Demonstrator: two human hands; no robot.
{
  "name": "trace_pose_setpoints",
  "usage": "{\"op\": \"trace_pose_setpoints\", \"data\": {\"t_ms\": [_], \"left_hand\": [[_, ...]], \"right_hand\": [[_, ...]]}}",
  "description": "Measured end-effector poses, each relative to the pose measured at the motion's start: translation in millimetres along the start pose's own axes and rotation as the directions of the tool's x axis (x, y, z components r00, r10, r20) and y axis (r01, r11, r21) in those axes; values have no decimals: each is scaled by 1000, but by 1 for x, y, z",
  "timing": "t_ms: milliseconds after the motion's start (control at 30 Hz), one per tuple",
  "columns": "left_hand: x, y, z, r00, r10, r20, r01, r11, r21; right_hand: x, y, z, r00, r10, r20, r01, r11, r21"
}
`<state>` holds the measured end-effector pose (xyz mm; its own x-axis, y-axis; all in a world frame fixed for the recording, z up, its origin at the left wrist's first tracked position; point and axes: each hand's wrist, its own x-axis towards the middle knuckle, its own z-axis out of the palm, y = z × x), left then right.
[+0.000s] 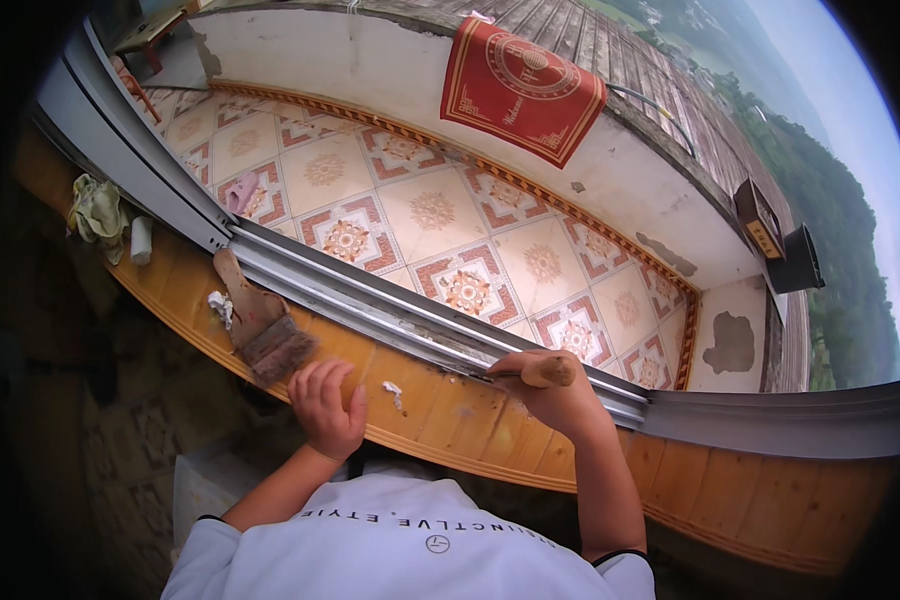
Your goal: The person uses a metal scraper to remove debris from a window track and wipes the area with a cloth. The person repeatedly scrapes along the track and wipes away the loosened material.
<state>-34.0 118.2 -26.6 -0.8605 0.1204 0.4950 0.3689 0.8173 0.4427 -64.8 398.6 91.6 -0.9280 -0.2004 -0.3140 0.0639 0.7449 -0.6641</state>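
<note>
My right hand (545,395) is closed round a tool with a rounded wooden handle (550,373). Its thin dark shaft points left into the metal window track (390,325); the exact kind of tool is not plain. My left hand (327,407) rests on the wooden sill (435,400), fingers loosely bent and apart, with nothing in it. Beside its fingertips lies a wide flat brush (255,310) with a worn wooden handle and dusty bristles. Between my hands sits a white crumpled scrap (393,390), with small crumbs of debris scattered around it.
At the sill's left end are a pale cloth (98,215) and a small white cylinder (141,241). Another white scrap (220,308) lies by the brush. A sliding window frame (145,140) stands left. Beyond the track are a tiled floor (430,210) and a red mat (520,90) over a low wall.
</note>
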Motion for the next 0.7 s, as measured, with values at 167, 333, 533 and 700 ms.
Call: {"op": "trace_pose_setpoints", "data": {"t_ms": [167,333,533,700], "left_hand": [[1,1,-1,1000,7,-1,-7,1000,-7],[1,1,-1,1000,7,2,-7,1000,-3],[3,2,-1,1000,8,-7,-8,1000,8],[4,2,-1,1000,10,-13,-10,1000,2]], "right_hand": [[-28,25,20,953,-23,-301,81,980,182],[-45,40,34,879,-140,-456,229,963,145],[-47,43,40,846,-126,-519,195,977,82],[-44,43,40,832,-224,-508,219,973,-72]]}}
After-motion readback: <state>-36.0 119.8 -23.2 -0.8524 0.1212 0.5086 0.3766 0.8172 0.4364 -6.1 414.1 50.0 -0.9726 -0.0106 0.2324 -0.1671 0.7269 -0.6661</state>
